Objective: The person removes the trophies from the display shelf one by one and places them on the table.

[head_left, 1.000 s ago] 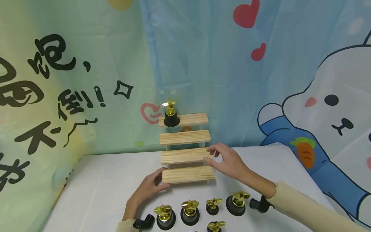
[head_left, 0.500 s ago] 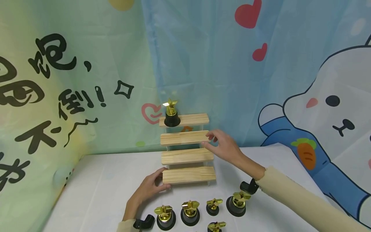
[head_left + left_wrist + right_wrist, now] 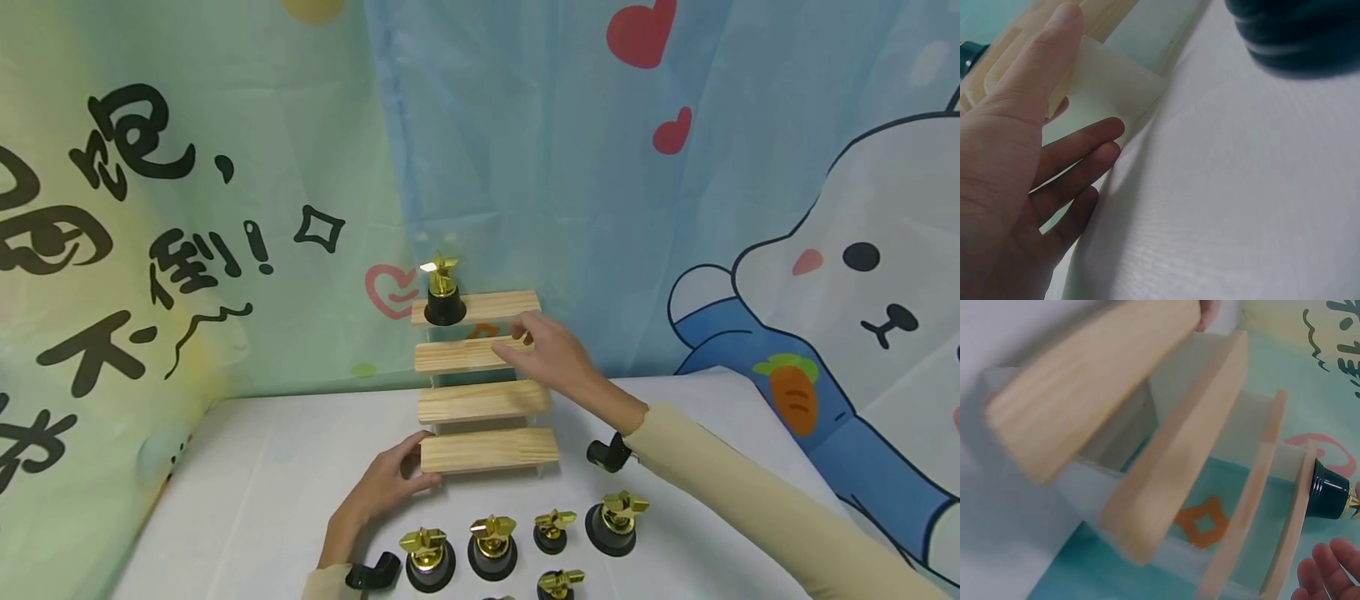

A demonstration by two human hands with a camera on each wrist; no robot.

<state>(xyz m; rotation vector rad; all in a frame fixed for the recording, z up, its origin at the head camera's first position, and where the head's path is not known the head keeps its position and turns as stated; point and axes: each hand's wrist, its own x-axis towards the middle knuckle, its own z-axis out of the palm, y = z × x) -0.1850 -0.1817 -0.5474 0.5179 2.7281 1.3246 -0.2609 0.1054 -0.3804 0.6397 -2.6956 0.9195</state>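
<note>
A four-step wooden display stand (image 3: 487, 402) with clear side supports stands on the white table. My left hand (image 3: 386, 479) holds the left end of its lowest step, thumb at the front edge. In the left wrist view that thumb lies along the wood and the other fingers spread loosely beside the clear support. My right hand (image 3: 551, 354) hovers over the right part of the upper steps, fingers loosely bent and holding nothing. On the top step's left end a gold trophy (image 3: 444, 293) with a black base stands upright; the right wrist view shows its base (image 3: 1327, 490) near my fingers.
Several more gold trophies with black bases stand in front of the stand, including one at left (image 3: 429, 562), one in the middle (image 3: 492, 550) and one at right (image 3: 615, 527). A printed cloth backdrop (image 3: 525, 167) hangs close behind the stand.
My right hand has moved up and to the left, from the right end of the second-lowest step to the upper steps. The left hand stays on the lowest step.
</note>
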